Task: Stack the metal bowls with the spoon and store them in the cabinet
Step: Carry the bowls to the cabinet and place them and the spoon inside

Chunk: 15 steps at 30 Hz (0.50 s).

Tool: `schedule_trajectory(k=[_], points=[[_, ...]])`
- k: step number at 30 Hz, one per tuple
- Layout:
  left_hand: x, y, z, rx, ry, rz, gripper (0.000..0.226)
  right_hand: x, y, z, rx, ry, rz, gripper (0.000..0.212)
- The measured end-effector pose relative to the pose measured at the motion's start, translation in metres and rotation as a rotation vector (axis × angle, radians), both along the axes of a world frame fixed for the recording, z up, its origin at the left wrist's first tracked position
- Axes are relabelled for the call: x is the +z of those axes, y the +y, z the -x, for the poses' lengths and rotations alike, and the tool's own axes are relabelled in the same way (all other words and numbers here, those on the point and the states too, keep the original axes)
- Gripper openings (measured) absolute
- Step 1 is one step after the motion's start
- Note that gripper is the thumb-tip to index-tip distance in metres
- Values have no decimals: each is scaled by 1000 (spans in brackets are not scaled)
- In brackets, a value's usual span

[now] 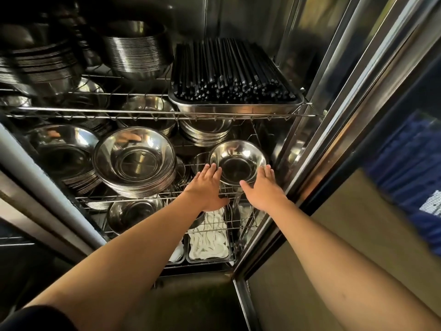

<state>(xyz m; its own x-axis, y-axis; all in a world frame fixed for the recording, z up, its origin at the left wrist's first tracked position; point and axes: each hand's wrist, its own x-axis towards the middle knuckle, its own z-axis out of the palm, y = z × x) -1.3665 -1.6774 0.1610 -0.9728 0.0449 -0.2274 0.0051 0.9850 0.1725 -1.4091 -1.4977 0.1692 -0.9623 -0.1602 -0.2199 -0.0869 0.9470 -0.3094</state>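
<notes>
A small stack of shiny metal bowls (238,161) sits at the right end of the cabinet's middle wire shelf (171,193). My left hand (206,185) rests against the stack's left side, fingers spread along the rim. My right hand (263,187) presses against its right side, thumb under the lower rim. Both hands cup the stack between them. No spoon shows inside the top bowl.
A larger bowl stack (134,161) stands left of mine, with another stack (63,154) further left. A tray of black chopsticks (232,75) fills the upper shelf's right side. Trays of white spoons (208,237) lie below. The steel door frame (334,120) stands close on the right.
</notes>
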Motion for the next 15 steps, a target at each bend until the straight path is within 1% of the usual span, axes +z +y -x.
schedule_trajectory(k=[15], points=[[-3, -14, -23, 61, 6, -3, 108, 2, -14, -17, 98, -15, -11, 89]])
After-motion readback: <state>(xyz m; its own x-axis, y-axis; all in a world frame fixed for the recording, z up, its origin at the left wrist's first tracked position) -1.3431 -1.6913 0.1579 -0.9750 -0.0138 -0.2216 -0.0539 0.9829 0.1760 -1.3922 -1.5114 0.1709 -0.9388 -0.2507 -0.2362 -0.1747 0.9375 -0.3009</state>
